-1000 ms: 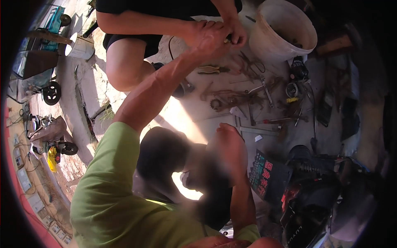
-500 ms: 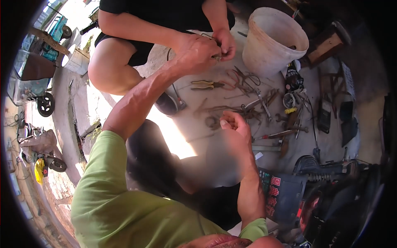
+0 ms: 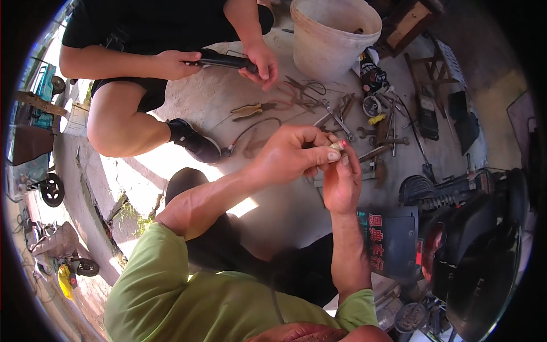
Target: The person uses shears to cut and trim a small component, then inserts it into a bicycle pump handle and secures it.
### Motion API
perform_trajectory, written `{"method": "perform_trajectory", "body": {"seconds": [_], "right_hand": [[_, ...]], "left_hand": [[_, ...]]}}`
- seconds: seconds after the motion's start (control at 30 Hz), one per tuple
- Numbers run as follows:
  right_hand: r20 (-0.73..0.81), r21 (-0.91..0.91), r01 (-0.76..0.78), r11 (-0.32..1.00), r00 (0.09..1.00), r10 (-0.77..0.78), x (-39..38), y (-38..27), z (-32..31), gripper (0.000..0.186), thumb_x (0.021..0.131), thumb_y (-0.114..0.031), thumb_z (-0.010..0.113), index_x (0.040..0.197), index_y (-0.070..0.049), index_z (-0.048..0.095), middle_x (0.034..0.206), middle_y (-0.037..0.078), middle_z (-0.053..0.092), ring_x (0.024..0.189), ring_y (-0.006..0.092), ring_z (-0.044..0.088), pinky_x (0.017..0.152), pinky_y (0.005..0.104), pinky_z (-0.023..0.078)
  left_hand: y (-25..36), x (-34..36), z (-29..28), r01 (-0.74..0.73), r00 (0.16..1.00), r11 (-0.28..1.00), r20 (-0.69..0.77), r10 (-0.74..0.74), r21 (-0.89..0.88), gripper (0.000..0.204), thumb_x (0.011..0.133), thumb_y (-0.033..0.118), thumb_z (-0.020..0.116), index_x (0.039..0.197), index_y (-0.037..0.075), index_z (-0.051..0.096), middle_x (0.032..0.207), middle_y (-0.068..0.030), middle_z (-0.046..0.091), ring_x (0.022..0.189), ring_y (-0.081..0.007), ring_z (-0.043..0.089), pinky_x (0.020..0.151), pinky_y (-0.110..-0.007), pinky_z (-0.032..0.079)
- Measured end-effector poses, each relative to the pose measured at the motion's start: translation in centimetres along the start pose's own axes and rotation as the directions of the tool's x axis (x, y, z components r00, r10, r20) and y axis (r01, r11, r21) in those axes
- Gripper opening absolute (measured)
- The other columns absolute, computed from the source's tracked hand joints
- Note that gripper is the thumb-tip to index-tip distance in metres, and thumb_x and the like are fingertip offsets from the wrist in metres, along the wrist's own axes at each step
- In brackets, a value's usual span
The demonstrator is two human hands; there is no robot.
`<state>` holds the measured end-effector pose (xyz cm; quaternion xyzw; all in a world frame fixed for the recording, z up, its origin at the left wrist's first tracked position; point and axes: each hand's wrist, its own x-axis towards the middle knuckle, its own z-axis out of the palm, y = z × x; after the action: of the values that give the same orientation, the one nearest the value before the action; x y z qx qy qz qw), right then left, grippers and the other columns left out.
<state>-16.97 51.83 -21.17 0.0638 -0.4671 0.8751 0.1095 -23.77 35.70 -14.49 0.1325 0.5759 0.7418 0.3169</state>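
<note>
My left hand [image 3: 296,153] pinches a small pale piece with a red tip [image 3: 339,145] between thumb and fingers; what it is exactly I cannot make out. Against it from the right, my right hand [image 3: 342,185] is raised with its thumb and fingers closed about the same piece. Both hands meet above the scattered tools. Across from me a person in black crouches, holding a slim black bar-like object [image 3: 228,60] between two hands.
On the concrete lie yellow-handled pliers [image 3: 248,110], scissors [image 3: 307,88], a wrench [image 3: 340,122] and a thin cable [image 3: 250,126]. Beyond stands a dirty white bucket [image 3: 327,48]. A black scooter [image 3: 484,233] takes up the right side; a wheeled vehicle [image 3: 51,188] is at left.
My left hand has come back from the other person's hands and met my right hand, which has closed. The other person now holds the black bar-like object. The view has shifted.
</note>
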Motion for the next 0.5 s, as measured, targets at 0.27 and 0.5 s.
{"method": "perform_trajectory", "body": {"seconds": [0.27,0.5], "right_hand": [[-0.019,-0.009,-0.001,1.0,1.0,0.001,-0.3,-2.0,-1.4,0.029,0.109,-0.012,0.049,0.132,-0.002,0.065,0.139,0.014,0.06,0.125,0.0247,0.058,0.106,0.0407,0.048],[-0.049,0.016,-0.01,1.0,0.999,0.011,-0.5,-2.0,-2.7,0.027,0.107,-0.011,0.054,0.13,-0.002,0.066,0.139,0.016,0.061,0.123,0.024,0.06,0.101,0.039,0.052]], "left_hand": [[-2.2,1.7,1.9,0.05,0.992,0.985,0.122,-0.029,-0.166,0.024,0.101,0.024,0.072,0.092,0.002,0.07,0.08,-0.0052,0.068,0.062,-0.0111,0.059,0.052,-0.026,0.047],[-3.0,2.3,2.5,0.171,0.98,0.95,0.142,-0.138,-0.262,0.035,0.102,0.034,0.071,0.088,0.001,0.071,0.076,-0.0052,0.069,0.059,-0.0102,0.06,0.048,-0.025,0.048]]}}
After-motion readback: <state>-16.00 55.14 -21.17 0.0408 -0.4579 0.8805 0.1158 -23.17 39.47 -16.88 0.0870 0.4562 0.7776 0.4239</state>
